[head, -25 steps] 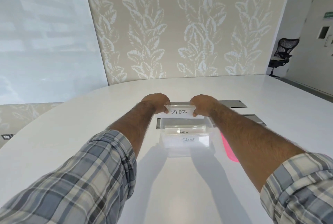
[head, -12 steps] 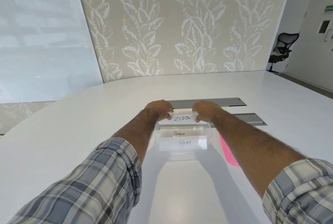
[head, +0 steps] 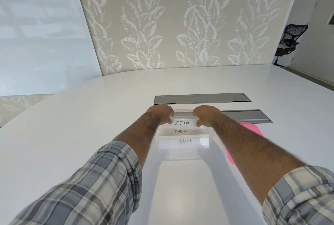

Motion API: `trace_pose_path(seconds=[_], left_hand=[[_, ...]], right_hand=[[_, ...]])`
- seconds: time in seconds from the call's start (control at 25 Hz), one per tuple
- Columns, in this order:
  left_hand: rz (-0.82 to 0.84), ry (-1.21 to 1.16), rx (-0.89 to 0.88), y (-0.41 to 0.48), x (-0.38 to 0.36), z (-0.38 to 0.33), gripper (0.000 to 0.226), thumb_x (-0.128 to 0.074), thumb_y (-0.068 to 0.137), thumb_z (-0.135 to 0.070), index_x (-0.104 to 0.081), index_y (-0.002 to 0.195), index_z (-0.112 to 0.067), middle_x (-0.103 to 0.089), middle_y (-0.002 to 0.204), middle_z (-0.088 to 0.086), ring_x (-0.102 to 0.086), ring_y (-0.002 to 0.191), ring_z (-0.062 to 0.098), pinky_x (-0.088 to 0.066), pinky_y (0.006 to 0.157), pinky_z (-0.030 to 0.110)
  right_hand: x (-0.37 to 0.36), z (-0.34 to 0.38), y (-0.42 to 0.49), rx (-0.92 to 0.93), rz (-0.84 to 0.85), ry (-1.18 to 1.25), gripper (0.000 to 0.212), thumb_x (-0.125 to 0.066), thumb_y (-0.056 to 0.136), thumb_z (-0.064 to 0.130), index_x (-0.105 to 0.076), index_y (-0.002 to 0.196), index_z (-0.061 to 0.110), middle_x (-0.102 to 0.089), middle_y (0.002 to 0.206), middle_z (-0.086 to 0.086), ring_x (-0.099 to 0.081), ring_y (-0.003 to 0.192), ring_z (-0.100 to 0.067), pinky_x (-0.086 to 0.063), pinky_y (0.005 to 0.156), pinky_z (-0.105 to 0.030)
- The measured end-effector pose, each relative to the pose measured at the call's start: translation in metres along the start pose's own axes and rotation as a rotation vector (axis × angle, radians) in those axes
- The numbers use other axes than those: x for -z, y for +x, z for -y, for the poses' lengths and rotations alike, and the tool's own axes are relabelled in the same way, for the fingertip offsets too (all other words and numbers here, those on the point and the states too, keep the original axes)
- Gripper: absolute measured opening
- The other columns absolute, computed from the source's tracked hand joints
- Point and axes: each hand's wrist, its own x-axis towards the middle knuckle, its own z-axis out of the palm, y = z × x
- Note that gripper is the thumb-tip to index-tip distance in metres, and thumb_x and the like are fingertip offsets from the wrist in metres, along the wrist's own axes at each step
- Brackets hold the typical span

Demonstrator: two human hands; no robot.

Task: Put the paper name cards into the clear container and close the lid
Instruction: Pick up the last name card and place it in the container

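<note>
Both hands, left (head: 160, 114) and right (head: 206, 115), pinch ZEBRA card (head: 182, 123) ends | card over container (head: 183, 146) back edge | tip: lower level behind PENGUIN (head: 180, 131), then let go

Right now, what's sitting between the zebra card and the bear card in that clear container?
In the head view, the PENGUIN card stands between the ZEBRA card and the BEAR card, inside the clear container.

Both hands held the ZEBRA card (head: 182, 123) by its ends, left hand (head: 161, 113) and right hand (head: 205, 114), at the far side of the clear container (head: 183, 145) on the white bench (head: 90, 116). PENGUIN card (head: 180, 131) and BEAR card (head: 185, 141) stood inside; a pink lid (head: 253, 130) lay beside it.
</note>
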Motion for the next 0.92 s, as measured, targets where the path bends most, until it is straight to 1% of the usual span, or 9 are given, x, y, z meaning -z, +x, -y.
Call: trace_pose_path(seconds=[0.2,0.32,0.48,0.56,0.72,0.84,0.92], left_hand=[[0.010,0.011,0.007,0.004,-0.008,0.000,0.044,-0.069,0.089,-0.031,-0.060,0.131,-0.028,-0.061,0.132,-0.004,-0.057,0.120,0.024,-0.043,0.089,0.035],[0.017,0.011,0.008,0.007,-0.012,0.001,0.045,-0.070,0.089,-0.032,-0.059,0.132,-0.028,-0.060,0.133,-0.005,-0.057,0.121,0.024,-0.044,0.090,0.035],[0.022,0.029,-0.003,0.013,-0.018,0.002,0.046,-0.071,0.088,-0.032,-0.059,0.132,-0.027,-0.061,0.133,-0.004,-0.058,0.121,0.024,-0.043,0.085,0.033],[0.025,0.028,-0.005,0.015,-0.020,0.003,0.046,-0.071,0.088,-0.031,-0.059,0.132,-0.027,-0.060,0.133,-0.004,-0.058,0.120,0.024,-0.041,0.083,0.032],[0.044,0.038,-0.017,0.016,-0.024,0.004,0.043,-0.070,0.089,-0.030,-0.060,0.131,-0.026,-0.061,0.132,-0.002,-0.059,0.118,0.026,-0.041,0.080,0.032],[0.053,0.047,-0.026,0.017,-0.026,0.004,0.041,-0.069,0.090,-0.029,-0.061,0.130,-0.025,-0.062,0.130,-0.002,-0.060,0.116,0.025,-0.042,0.079,0.032],[0.061,0.040,-0.022,0.017,-0.028,0.005,0.037,-0.068,0.091,-0.028,-0.062,0.128,-0.025,-0.062,0.130,-0.003,-0.059,0.117,0.025,-0.043,0.082,0.033]], right_hand=[[-0.004,0.002,0.001,0.017,0.008,-0.038,0.055,-0.075,0.081,0.023,-0.055,0.132,0.016,-0.057,0.133,-0.005,-0.056,0.121,-0.027,-0.048,0.097,-0.041],[-0.006,0.003,0.004,0.021,0.018,-0.056,0.052,-0.074,0.082,0.020,-0.056,0.130,0.013,-0.059,0.131,-0.008,-0.058,0.118,-0.029,-0.049,0.096,-0.042],[-0.011,0.003,0.009,0.039,0.033,-0.082,0.050,-0.072,0.083,0.019,-0.056,0.129,0.010,-0.060,0.130,-0.011,-0.060,0.116,-0.031,-0.051,0.095,-0.043],[-0.014,0.003,0.010,0.051,0.028,-0.078,0.047,-0.070,0.084,0.017,-0.056,0.128,0.011,-0.061,0.128,-0.010,-0.060,0.114,-0.030,-0.051,0.093,-0.042],[-0.020,0.004,0.011,0.058,0.012,-0.071,0.037,-0.065,0.084,0.014,-0.055,0.119,0.013,-0.063,0.117,-0.009,-0.061,0.104,-0.028,-0.052,0.082,-0.036],[-0.022,0.006,0.012,0.072,0.025,-0.090,0.033,-0.062,0.085,0.011,-0.057,0.117,0.013,-0.064,0.117,-0.007,-0.060,0.107,-0.027,-0.049,0.080,-0.033],[-0.025,0.007,0.014,0.085,0.011,-0.111,0.030,-0.053,0.085,0.003,-0.061,0.113,0.013,-0.065,0.117,-0.005,-0.060,0.109,-0.025,-0.049,0.081,-0.032]])
